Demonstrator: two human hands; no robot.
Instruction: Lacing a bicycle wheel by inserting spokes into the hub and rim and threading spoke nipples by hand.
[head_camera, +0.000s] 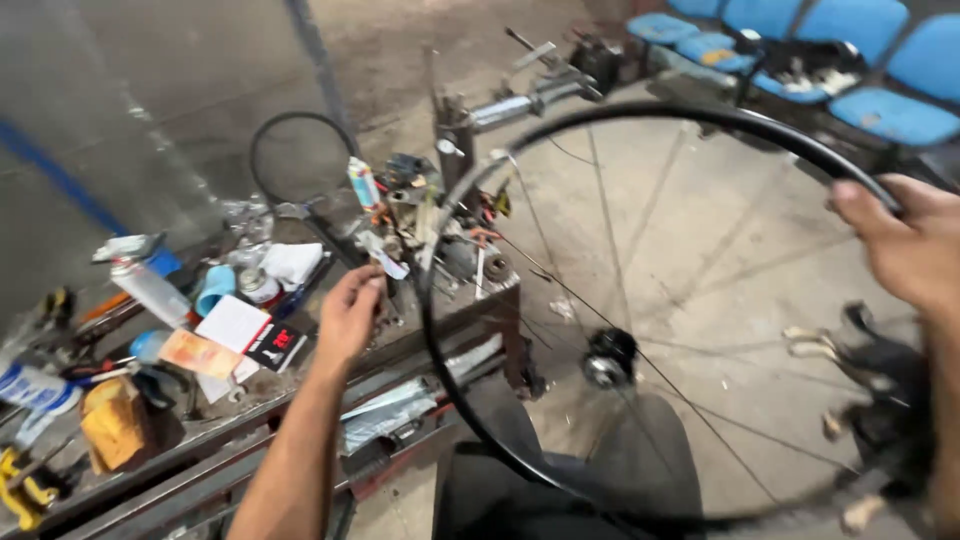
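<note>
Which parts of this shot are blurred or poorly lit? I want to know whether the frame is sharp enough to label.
Head view: the right hand on the black wheel rim is motion-smeared, and the dark animal at the lower right is blurred. The left hand and the cluttered workbench are softer but readable. Lighting is dim and even, with no harsh glare. The blue chairs are slightly soft.
</note>
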